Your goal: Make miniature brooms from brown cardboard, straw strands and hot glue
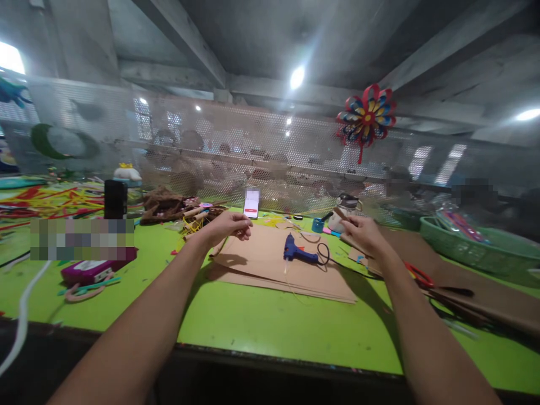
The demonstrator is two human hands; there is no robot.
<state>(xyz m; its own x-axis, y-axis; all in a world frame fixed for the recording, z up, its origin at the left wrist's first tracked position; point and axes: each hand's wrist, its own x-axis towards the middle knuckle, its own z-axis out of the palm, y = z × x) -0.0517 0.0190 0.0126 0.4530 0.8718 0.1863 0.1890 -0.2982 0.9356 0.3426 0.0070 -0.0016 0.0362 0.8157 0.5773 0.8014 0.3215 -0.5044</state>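
Note:
My right hand is raised at the right of the brown paper sheets, its fingers pinched on a short brown paper strip. My left hand hovers over the left back part of the sheets, fingers curled together; whatever they hold, if anything, cannot be made out. Between the hands a blue glue gun lies on the stacked brown paper, its nozzle pointing toward me with a thin glue thread trailing. A curved brown strip lies behind the glue gun.
At left are a purple box, a black upright device and colourful strips. A lit phone leans at the back, near a small blue pot. Red-handled scissors and a green basket stand right.

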